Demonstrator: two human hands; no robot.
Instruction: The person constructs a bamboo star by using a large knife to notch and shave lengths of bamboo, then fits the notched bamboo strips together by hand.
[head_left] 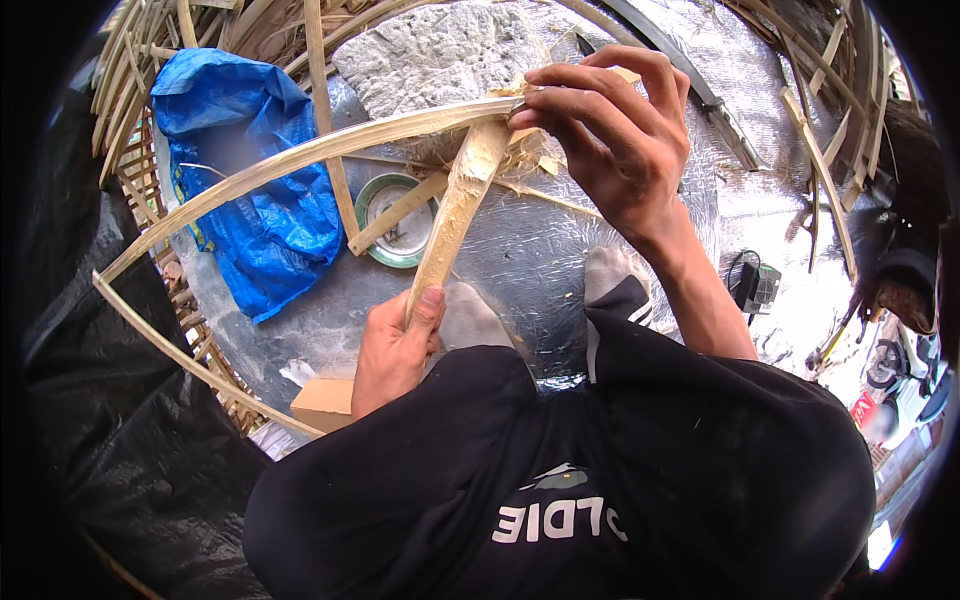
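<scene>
My left hand (393,345) is closed around the lower end of a thick, pale wooden stick (455,205) with a rough, scraped surface. The stick slants up and away, its far end meeting the underside of a long bamboo strip (320,152). My right hand (625,130) pinches the strip's right end between bent fingers, just above the stick's tip. Leftward the strip arcs to a sharp bend, then runs back toward my lap. Thin shavings (530,155) cluster by the stick's tip, below my right fingers.
A rough grey stone block (420,60) lies beyond my hands, with a long blade (735,130) to its right. A blue plastic sheet (260,215) and a green-rimmed plate (398,260) are at left. Split strips (825,180) lie far right, near a small black device (760,288).
</scene>
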